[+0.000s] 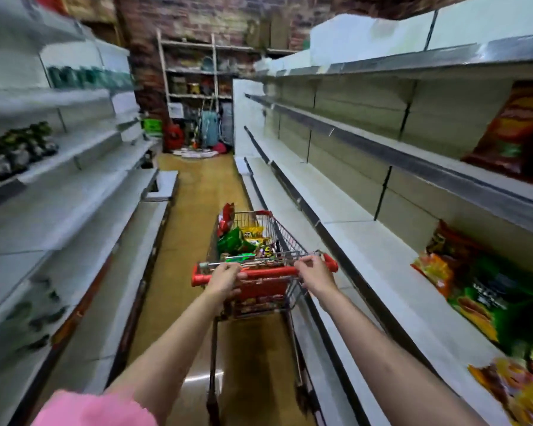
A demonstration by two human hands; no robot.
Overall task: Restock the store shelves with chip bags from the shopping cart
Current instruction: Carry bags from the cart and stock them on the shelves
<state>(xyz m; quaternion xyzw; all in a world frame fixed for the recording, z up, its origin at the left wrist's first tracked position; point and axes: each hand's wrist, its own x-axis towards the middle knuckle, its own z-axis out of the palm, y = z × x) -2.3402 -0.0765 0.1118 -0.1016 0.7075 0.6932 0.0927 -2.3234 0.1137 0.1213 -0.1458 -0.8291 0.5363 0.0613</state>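
On the far left, white shelves [74, 167] run down the aisle, carrying a row of dark packets [16, 152] at mid height and green items [90, 76] one level up — both too blurred to identify. A pink sleeve [96, 408] shows at the near bottom edge. The yellow-brown floor [194, 210] leads to a brick wall at the far end, where a rack [191, 72] holds assorted goods.

In the middle of the aisle stands the cart [285, 238], a wire basket with a red handle [268, 273], close beside the right shelves. Chip bags [237, 239] — green, yellow and red — lie piled inside it.

The left hand [225, 276] grips the handle left of centre, fingers curled over the bar. The right hand [314, 272] grips it near the right end, fingers curled on it too.

To the right, long shelves [366, 229] stretch from near to far. One red bag [514, 130] leans upright on the upper shelf at the near right. On the shelf below lie more bags [486, 299], green, orange and yellow, overlapping one another.
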